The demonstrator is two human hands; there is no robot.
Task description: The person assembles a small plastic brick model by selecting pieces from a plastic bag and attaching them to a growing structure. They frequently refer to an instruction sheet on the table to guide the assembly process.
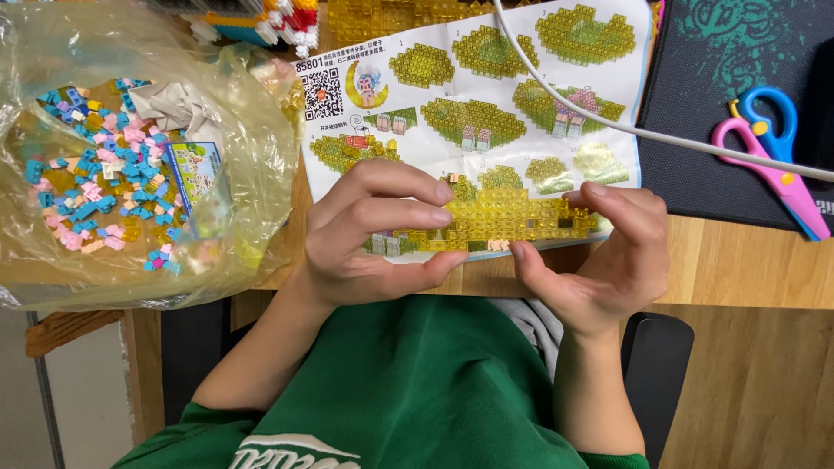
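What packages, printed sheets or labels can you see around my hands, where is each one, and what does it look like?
Instruction sheet: flat on the desk above both hands, white, with pictures of yellow brick builds and a square black code.
Plastic bag: left of the left hand, clear yellowish, crumpled, holding small blue, pink and yellow bricks.
Printed card: inside the bag, small, blue-edged rectangle.
Yellow brick build: held between the left hand and the right hand, no label.

You get even, warm indoor light with soft shadows under each hand [382, 230]. The clear plastic bag [130, 148] throws pale glare across its folds. The centre is sharp; the bag's left edge and the bricks [261, 22] at the top look slightly soft.
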